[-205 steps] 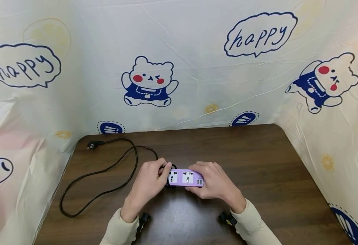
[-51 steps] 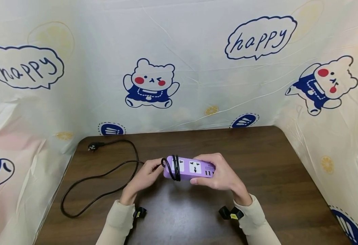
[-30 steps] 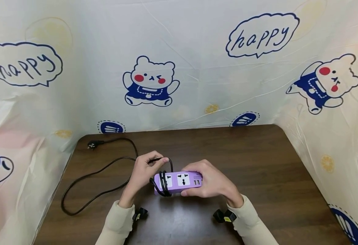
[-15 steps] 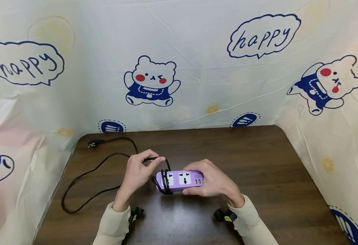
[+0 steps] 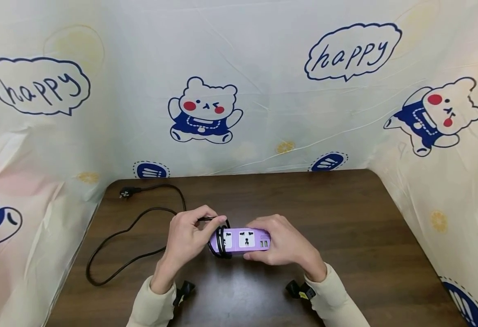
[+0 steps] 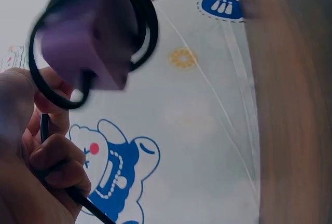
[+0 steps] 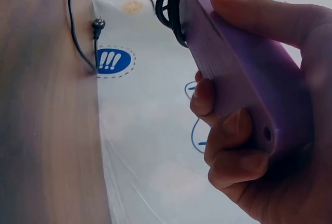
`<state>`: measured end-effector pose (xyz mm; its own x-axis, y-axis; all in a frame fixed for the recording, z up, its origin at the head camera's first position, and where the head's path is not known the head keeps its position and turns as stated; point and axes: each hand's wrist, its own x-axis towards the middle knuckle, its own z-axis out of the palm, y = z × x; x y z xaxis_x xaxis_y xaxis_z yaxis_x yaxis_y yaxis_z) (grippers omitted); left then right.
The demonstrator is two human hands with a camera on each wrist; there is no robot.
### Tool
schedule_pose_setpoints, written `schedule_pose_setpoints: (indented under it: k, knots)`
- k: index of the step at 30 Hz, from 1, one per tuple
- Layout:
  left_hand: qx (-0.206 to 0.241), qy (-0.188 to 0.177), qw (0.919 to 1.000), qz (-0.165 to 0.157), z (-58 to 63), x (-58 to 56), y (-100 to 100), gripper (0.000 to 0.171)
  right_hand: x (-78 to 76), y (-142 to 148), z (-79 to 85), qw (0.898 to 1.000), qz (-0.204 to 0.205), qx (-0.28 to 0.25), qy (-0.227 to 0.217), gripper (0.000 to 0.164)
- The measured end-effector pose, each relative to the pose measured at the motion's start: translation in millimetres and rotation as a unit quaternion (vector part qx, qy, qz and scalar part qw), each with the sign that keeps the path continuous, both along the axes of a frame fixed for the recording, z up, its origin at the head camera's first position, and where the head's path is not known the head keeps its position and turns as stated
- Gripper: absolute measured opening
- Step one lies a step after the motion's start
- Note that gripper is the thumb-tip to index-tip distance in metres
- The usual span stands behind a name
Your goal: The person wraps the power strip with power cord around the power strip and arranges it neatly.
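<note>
A purple power strip [image 5: 236, 245] with white sockets is held above the table, its black cord wound in several turns [image 5: 221, 243] round its left end. My right hand [image 5: 283, 240] grips the strip's right end, thumb on the near side; the right wrist view shows the fingers [image 7: 236, 125] curled under it. My left hand [image 5: 189, 234] pinches the black cord [image 6: 78, 198] just beyond the strip's left end. In the left wrist view the cord runs through the curled fingers, and the strip's end [image 6: 85, 42] is blurred.
The rest of the cord [image 5: 112, 234] lies in a loose loop on the left of the brown wooden table [image 5: 328, 213]. Its black plug [image 5: 127, 192] rests near the back left corner. A printed white sheet [image 5: 263, 91] hangs behind and at both sides.
Several seconds ago the sockets showed no cord across them; turns of cord now cross the left one. In the last half second my left hand has come down and right, closer to the strip.
</note>
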<state>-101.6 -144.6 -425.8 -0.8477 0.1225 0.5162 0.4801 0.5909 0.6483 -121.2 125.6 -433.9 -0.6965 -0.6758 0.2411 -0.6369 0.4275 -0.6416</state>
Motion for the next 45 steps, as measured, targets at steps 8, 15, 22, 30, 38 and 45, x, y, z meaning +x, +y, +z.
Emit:
schedule_pose_setpoints:
  k: [8, 15, 22, 30, 38, 45]
  knots:
    - [-0.032, 0.025, 0.9988, 0.025, -6.2, 5.4, 13.4, 0.015, -9.1, 1.9, -9.6, 0.999, -0.039, -0.004, 0.015, 0.043]
    - [-0.067, 0.045, 0.9958, 0.045, -9.3, 10.3, 24.8, 0.015, -10.5, 3.6, -13.4, 0.997, -0.068, 0.001, 0.023, 0.042]
    - [-0.105, 0.049, 0.9915, 0.059, -9.8, 15.9, 35.9, 0.017, -10.7, 3.2, -14.0, 0.991, -0.118, -0.009, 0.058, 0.047]
    - [-0.107, 0.058, 0.9910, 0.057, -13.1, 17.0, 44.4, 0.032, -11.6, 3.8, -13.4, 0.981, -0.164, -0.038, 0.096, 0.046]
    - [-0.072, 0.017, 0.9966, 0.036, -13.1, 18.0, 45.5, 0.034, -13.4, 8.7, -11.2, 0.978, -0.172, -0.062, 0.104, 0.047]
    - [-0.051, -0.007, 0.9986, 0.015, -10.6, 19.0, 45.1, 0.031, -15.1, 7.6, -10.0, 0.975, -0.174, -0.083, 0.112, 0.048]
